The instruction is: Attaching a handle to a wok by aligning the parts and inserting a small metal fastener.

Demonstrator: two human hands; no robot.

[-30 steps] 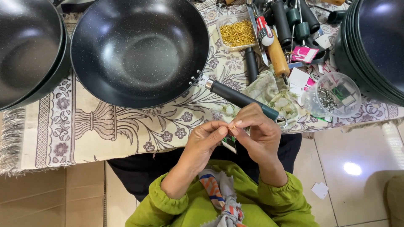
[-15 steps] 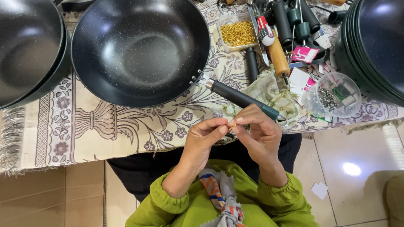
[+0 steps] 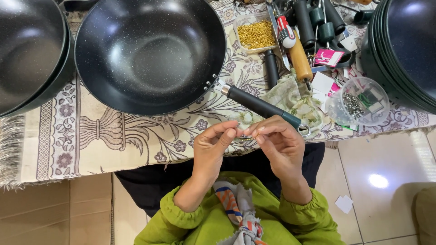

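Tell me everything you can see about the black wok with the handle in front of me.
The black wok is deep and round, its dark speckled inside looking nonstick and empty. It sits upright on the patterned cloth. A straight black handle with a metal collar and end ring runs from two rivets toward the hands, which don't clearly touch it.

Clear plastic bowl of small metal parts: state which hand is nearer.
Right. The right hand is just left of the clear plastic bowl; the left hand is farther left.

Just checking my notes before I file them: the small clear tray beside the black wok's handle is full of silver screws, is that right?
Not quite. The head view shows the clear tray holding gold-coloured small parts, not silver ones. It does sit near the black wok and its handle.
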